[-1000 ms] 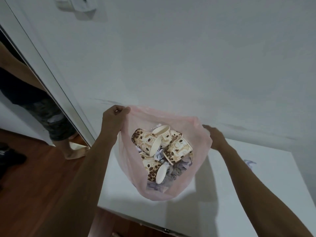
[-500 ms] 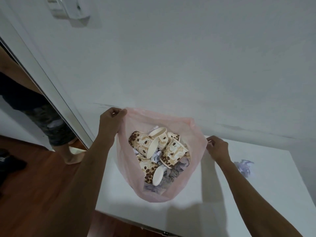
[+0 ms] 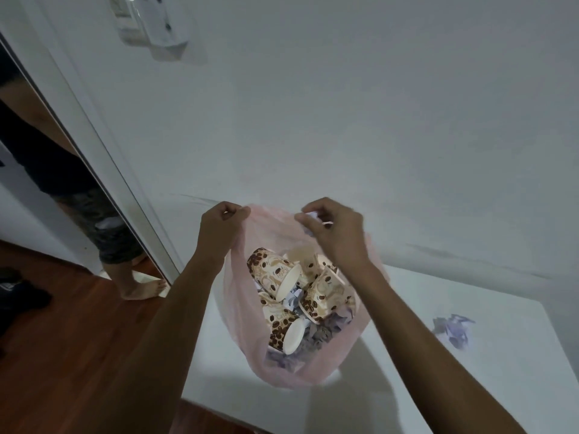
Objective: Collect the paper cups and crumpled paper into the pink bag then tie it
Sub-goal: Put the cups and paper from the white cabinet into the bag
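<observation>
Both forearms reach forward, raised. The left hand [image 3: 223, 223] is curled into a pinching fist; the right hand [image 3: 333, 230] is curled too, fingertips pinched together.

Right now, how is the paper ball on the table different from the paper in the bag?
The crumpled paper on the table lies alone, out in the open; the crumpled paper in the pink bag is packed under the paper cups. The table one looks paler; the bagged pieces look darker, in shadow. Both are scrunched, bluish-white scraps.
</observation>
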Demonstrator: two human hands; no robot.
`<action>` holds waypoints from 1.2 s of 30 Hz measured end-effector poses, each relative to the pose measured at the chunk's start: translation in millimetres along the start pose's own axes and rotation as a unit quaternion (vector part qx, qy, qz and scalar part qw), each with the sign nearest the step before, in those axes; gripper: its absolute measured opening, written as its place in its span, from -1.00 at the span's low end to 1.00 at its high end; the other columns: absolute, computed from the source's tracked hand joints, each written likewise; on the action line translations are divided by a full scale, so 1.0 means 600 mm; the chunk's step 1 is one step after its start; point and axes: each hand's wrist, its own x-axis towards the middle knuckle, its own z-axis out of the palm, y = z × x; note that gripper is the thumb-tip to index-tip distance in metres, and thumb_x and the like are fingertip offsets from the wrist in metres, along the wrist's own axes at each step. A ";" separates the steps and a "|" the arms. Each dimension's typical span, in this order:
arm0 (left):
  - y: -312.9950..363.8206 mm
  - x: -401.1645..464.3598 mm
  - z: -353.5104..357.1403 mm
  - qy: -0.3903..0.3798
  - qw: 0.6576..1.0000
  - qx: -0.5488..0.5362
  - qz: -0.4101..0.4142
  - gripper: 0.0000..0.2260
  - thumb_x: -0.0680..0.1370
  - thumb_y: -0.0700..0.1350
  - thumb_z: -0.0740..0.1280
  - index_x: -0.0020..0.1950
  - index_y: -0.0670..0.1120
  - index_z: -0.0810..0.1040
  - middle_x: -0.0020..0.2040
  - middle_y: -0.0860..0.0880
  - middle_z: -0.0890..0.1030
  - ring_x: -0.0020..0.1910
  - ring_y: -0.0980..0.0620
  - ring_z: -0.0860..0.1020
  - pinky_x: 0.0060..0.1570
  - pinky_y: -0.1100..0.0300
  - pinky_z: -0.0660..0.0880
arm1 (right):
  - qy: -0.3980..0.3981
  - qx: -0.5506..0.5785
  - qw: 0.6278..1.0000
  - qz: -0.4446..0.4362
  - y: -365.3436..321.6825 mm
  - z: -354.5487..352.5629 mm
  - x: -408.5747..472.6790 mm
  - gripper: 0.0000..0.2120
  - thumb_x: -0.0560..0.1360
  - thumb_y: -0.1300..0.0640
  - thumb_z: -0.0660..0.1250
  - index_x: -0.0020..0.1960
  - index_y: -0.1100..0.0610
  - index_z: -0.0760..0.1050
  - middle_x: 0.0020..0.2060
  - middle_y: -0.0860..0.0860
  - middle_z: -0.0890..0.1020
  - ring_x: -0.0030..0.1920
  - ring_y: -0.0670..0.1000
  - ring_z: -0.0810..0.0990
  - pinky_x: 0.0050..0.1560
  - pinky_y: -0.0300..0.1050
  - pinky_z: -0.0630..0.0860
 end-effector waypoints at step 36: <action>0.001 0.006 0.135 -0.131 0.991 0.000 0.003 -0.86 0.53 -0.09 0.40 -0.21 -0.06 0.58 -0.32 0.07 0.54 -0.33 0.16 0.45 -0.29 0.33 0.39 | 0.095 -0.349 0.831 0.422 0.315 -0.220 -0.219 -0.73 0.51 0.31 0.28 0.19 0.27 0.57 0.10 0.22 0.64 0.16 0.25 0.54 0.12 -0.03 0.48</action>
